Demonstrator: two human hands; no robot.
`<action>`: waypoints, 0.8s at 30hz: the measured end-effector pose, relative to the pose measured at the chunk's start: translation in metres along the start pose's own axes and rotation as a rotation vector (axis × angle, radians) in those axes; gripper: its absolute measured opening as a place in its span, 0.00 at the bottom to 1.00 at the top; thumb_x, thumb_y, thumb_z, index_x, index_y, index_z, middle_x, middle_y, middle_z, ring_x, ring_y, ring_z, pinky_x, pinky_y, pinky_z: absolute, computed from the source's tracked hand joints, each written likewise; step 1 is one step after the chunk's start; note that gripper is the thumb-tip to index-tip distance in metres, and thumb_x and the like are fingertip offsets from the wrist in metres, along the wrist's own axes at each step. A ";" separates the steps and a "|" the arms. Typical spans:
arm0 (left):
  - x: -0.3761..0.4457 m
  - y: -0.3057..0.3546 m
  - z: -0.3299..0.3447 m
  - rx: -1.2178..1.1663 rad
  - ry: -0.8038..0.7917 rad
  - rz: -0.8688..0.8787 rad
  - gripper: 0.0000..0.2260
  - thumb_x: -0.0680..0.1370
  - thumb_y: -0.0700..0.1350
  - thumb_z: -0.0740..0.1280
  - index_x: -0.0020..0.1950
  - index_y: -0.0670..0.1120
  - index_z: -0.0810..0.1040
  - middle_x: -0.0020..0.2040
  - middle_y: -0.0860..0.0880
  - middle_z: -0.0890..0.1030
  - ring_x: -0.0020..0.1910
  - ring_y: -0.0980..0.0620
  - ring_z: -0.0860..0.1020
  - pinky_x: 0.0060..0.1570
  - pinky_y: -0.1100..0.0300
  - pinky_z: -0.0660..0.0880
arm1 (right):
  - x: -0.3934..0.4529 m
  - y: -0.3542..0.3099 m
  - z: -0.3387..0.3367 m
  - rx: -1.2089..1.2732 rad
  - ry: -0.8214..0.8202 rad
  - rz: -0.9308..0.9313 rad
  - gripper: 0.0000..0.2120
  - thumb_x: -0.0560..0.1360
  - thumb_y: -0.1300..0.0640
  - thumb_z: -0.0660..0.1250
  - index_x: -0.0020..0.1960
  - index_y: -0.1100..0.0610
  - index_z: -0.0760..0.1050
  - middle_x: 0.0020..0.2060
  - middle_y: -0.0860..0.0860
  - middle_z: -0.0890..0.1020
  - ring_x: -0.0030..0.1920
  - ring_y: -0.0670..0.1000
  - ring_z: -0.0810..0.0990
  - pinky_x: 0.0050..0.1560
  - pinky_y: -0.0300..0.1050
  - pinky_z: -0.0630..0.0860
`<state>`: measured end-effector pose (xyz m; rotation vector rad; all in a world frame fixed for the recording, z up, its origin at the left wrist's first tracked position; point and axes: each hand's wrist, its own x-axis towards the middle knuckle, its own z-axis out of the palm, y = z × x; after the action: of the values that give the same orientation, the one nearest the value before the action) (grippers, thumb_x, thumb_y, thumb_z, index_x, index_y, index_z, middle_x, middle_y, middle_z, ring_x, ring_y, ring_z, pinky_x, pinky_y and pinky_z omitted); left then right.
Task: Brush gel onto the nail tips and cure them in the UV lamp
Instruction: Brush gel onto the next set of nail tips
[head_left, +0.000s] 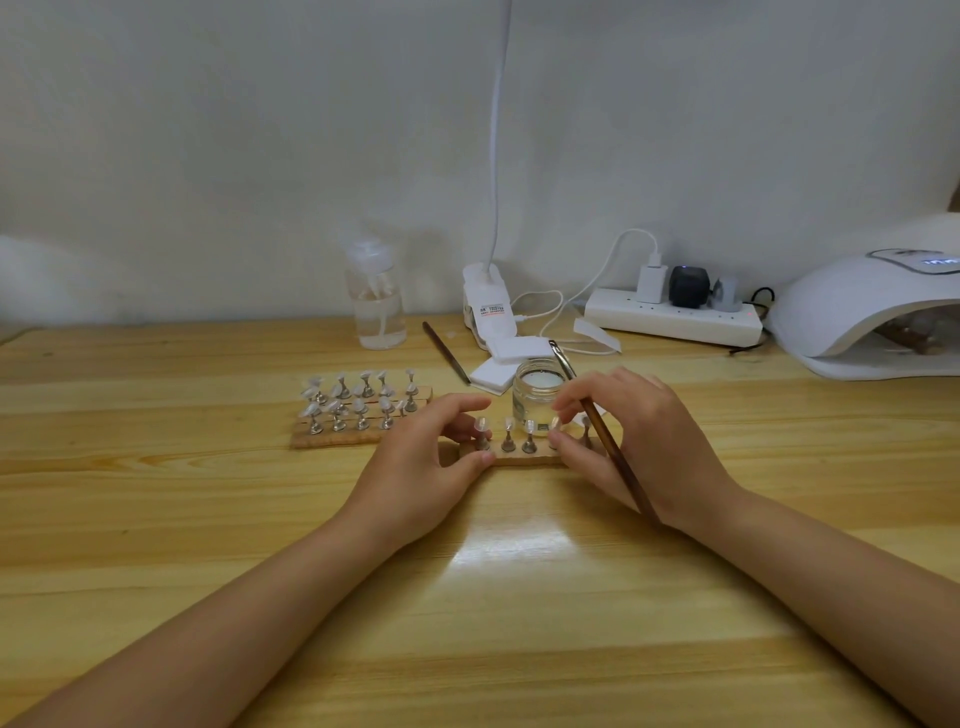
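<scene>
A narrow wooden strip (524, 457) carries a row of clear nail tips (530, 427) on small metal stands, at the table's middle. My left hand (431, 462) pinches the strip's left end between thumb and fingers. My right hand (634, 441) holds a brown-handled brush (618, 457) slanted across it, bristle end pointing up toward the open glass gel jar (537, 387), while its fingertips touch a stand near the strip's right end. The white UV lamp (872, 312) stands at the far right, its display lit.
Two more wooden strips with several nail tips (358, 410) lie to the left. Behind are a clear pump bottle (376, 301), a second brush (447, 353), white pads (498, 364), a clip lamp base (488, 304) and a power strip (675, 314) with cables.
</scene>
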<state>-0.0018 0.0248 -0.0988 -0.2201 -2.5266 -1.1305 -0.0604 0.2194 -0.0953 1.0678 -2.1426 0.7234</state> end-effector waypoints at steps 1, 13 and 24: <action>0.000 0.000 0.000 0.001 0.000 0.000 0.19 0.72 0.40 0.71 0.61 0.51 0.73 0.45 0.59 0.76 0.49 0.60 0.75 0.49 0.74 0.68 | 0.000 -0.001 0.000 0.002 0.003 -0.001 0.09 0.67 0.55 0.72 0.46 0.56 0.78 0.36 0.45 0.80 0.41 0.41 0.74 0.47 0.42 0.69; -0.001 0.003 0.001 -0.003 0.047 0.065 0.20 0.70 0.42 0.72 0.59 0.54 0.73 0.49 0.59 0.76 0.50 0.64 0.73 0.47 0.77 0.64 | 0.001 -0.015 -0.001 0.081 0.153 -0.124 0.07 0.69 0.56 0.68 0.43 0.59 0.79 0.37 0.47 0.81 0.42 0.42 0.76 0.48 0.40 0.70; -0.006 0.018 -0.002 -0.022 0.065 0.322 0.08 0.70 0.48 0.70 0.48 0.52 0.81 0.46 0.55 0.79 0.49 0.53 0.76 0.52 0.45 0.70 | 0.001 -0.025 0.000 0.213 0.166 -0.174 0.09 0.70 0.55 0.69 0.44 0.62 0.79 0.38 0.52 0.81 0.41 0.45 0.76 0.42 0.43 0.75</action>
<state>0.0095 0.0351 -0.0871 -0.5646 -2.3160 -1.0188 -0.0398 0.2061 -0.0897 1.2411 -1.8375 0.9368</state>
